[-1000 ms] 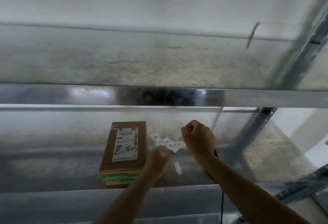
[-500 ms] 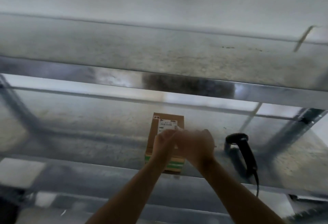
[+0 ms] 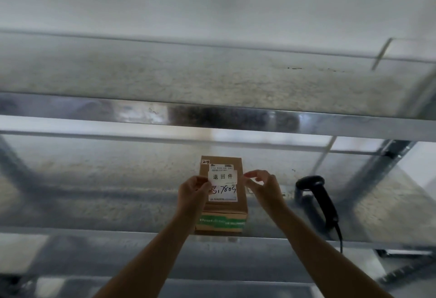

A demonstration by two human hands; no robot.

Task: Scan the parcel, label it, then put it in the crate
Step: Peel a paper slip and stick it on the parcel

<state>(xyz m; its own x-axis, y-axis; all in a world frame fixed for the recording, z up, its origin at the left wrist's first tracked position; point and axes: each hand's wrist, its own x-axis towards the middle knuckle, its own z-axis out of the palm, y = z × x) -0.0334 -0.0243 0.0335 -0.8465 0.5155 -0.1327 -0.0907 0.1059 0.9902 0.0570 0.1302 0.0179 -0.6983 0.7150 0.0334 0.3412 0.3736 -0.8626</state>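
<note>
While the box (image 3: 221,193) sits flat on the metal shelf (image 3: 118,203), near its front edge, both hands are busy with the label (image 3: 222,176), so this looks like the labelling step. The left hand (image 3: 192,193) pinches the label's left end and the right hand (image 3: 262,188) pinches the right end, stretching the white sticker with three printed characters level across the top of the box, over the shipping sheet (image 3: 223,192) with its handwritten number. Can't tell if the sticker is touching yet or just hovering above.

The scanner (image 3: 317,199) rests on the shelf just right of the box, nobody holding it, so I'd guess scanning is done.

Next move probably calls for lowering it flat and rubbing it down from one end so it doesn't wrinkle, ideally without burying the barcode up top. After that the box needs lifting out to the crate, which isn't in view.
</note>
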